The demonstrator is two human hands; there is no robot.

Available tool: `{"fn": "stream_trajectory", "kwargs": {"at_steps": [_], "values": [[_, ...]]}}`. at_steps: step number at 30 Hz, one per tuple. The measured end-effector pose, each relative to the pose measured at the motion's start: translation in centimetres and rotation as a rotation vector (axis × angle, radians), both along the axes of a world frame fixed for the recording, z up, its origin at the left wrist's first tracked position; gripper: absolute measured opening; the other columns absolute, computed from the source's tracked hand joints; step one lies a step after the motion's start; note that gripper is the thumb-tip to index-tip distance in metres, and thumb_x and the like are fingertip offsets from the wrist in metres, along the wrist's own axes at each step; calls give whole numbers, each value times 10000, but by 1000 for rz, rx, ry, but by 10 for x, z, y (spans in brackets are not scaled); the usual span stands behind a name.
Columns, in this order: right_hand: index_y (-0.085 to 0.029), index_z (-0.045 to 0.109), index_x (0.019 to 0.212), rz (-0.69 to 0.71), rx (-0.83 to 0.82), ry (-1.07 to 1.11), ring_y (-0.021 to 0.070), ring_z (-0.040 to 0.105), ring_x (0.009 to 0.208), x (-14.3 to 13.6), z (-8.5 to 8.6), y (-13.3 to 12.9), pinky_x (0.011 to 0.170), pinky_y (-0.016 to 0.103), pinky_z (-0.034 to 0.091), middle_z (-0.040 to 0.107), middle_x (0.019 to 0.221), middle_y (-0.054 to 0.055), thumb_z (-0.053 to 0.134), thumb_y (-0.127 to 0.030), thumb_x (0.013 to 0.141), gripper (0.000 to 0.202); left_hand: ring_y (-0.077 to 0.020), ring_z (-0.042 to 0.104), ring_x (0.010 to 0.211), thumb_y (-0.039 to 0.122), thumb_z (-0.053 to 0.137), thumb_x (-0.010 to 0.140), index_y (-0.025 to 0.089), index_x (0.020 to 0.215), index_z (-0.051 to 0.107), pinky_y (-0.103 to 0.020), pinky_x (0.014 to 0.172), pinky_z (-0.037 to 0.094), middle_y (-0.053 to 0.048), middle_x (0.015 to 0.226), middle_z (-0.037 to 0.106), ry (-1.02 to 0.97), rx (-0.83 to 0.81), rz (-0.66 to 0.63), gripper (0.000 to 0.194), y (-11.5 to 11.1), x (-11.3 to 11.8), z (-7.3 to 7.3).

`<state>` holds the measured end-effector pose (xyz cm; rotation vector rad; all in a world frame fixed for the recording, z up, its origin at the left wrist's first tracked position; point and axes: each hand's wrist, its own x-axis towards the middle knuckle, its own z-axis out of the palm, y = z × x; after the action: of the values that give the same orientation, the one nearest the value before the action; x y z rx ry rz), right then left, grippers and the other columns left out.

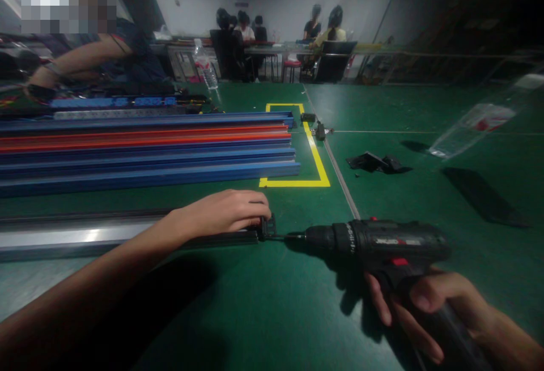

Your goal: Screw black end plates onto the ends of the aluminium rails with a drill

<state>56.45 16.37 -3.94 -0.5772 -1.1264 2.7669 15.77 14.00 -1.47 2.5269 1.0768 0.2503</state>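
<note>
My right hand (446, 308) is wrapped round the grip of a black cordless drill (395, 243) with a red button. The drill lies level and points left, and its thin bit reaches a small black end cap (267, 226). That cap sits at the right end of a long metal profile (97, 232) with a shiny silver face and dark edges. My left hand (229, 210) rests over the profile's end, its fingers bent down and closed on the end cap. The fingertips are partly hidden behind the cap.
Several blue and red profiles (148, 175) lie behind, partly inside yellow tape (318, 161). Black parts (376, 162) and a dark phone-like slab (480, 195) lie right. Bottles stand at right (471, 124) and back (206, 68). A co-worker's arm (85, 59) reaches in at left.
</note>
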Motion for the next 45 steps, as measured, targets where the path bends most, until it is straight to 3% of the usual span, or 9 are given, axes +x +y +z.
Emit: {"fn": "stream_trajectory", "kwargs": {"at_steps": [5,11,21,25,32,35,41,45], "values": [[-45,729,1091,-66,-80,40,131,677,495,-4,1,-2,482,162,521,751,668,115,556,-197,735,424,-180,605,1041,233,428,1044,227,1154,615,-302,893,463,-55,1171,633,21,-14,3,217,0,-1,-1],[-63,726,1092,-75,-117,61,102,640,417,-6,1,-4,492,185,563,790,817,158,554,-185,735,415,-185,604,1019,232,429,1042,227,1137,622,-309,879,470,-58,1140,640,25,-25,5,216,0,-1,0],[-68,726,1056,-76,-153,4,98,615,382,-5,-3,-2,452,192,555,786,822,148,571,-216,735,386,-183,593,1005,175,452,1018,232,1085,627,-299,869,454,-42,1114,633,36,-47,12,196,-2,0,3],[-53,707,1112,-30,-152,85,79,610,422,-3,-10,4,473,183,554,779,821,127,518,-191,763,420,-177,598,961,164,457,1005,232,1049,638,-291,831,455,-40,1066,638,5,-35,-3,199,-1,0,2],[-38,668,1170,-45,-139,65,91,584,372,5,-29,11,424,193,526,766,936,212,513,-211,712,514,-178,601,961,147,449,1001,225,1045,633,-291,810,460,-43,1054,630,-3,25,-14,205,0,-2,-1],[-32,679,1125,-27,-118,65,109,632,419,2,-21,19,426,187,523,766,964,224,523,-232,723,475,-173,599,933,132,467,990,221,1024,629,-292,794,458,-38,1032,629,1,54,-19,188,0,-2,-2],[-33,679,1073,80,6,-7,130,685,504,-9,4,46,502,219,573,759,1009,256,533,-421,898,450,-164,603,875,144,508,974,213,965,611,-276,725,442,-28,985,621,-2,125,-25,124,2,-3,-7],[-30,692,1085,80,53,17,143,714,550,-9,-2,52,518,206,575,767,998,240,600,-291,846,366,-163,602,848,143,549,951,221,952,598,-271,683,430,-19,963,613,19,177,-25,92,2,-3,-9]]}}
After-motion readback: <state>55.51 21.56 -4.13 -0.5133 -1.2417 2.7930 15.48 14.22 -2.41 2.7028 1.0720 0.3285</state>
